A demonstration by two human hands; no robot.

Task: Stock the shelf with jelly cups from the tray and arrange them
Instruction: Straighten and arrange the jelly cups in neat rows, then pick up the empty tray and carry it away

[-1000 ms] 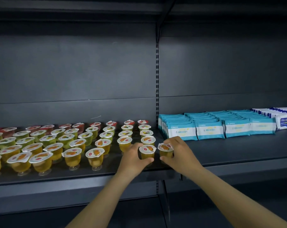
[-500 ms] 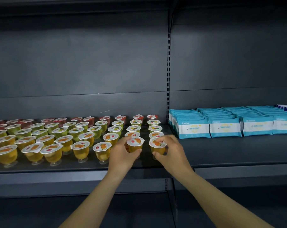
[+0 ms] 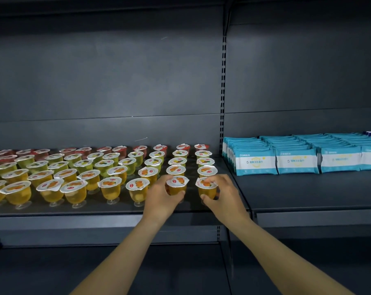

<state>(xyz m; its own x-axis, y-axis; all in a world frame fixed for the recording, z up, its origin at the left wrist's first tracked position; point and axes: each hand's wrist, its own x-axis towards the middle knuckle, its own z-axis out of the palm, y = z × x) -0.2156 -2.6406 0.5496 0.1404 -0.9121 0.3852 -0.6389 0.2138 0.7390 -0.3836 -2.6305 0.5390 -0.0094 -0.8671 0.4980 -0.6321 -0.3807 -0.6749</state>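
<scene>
one view only — a wide-angle camera worn on the person's head. it faces the dark shelf (image 3: 307, 194) square on, looking forward and slightly down from close range — near enough that both forearms reach in from the bottom edge. the shelf's front lip crosses below mid-frame, its back panel filling the upper half.

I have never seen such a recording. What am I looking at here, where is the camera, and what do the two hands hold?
No machine here: a person wears a camera on the head, looking forward and down. The left hand grips one orange jelly cup, and the right hand grips another cup, both at the front of a dark shelf. Rows of orange, green and red jelly cups stand to the left. Blue and white packets lie on the right.
</scene>
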